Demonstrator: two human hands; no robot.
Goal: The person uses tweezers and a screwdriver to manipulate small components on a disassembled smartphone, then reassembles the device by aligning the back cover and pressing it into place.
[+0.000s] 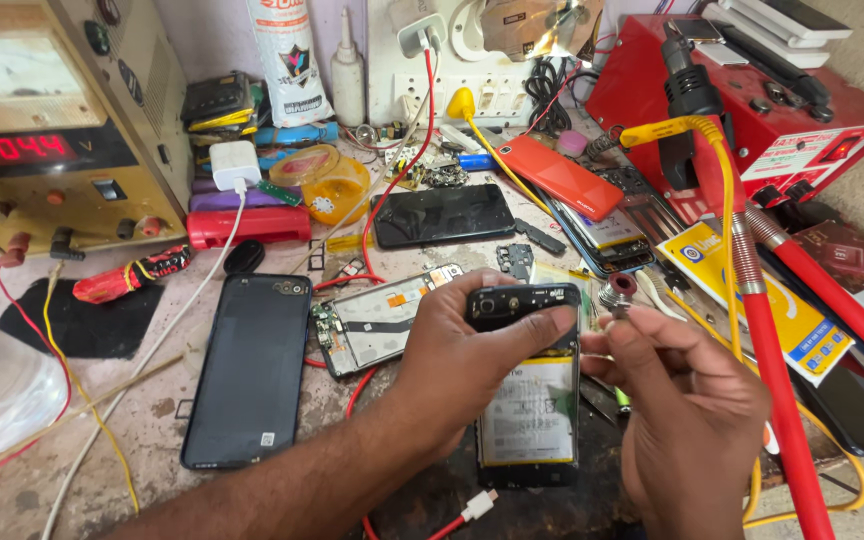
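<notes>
Right hand (687,410), nearest, pinching a small metal-tipped tool (614,293) at the top edge of an opened phone (530,385), back cover off, battery exposed, gripped upright over the worktop (152,420) by left hand (462,355); reassembly outstanding.

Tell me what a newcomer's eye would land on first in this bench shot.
First, the opened phone at centre, its back off and battery showing, gripped at the top by the left hand, with the right hand pinching a small tool beside it. Next, the red machine at top right and its red hose running down the right side. A black phone lies flat at left.
</notes>
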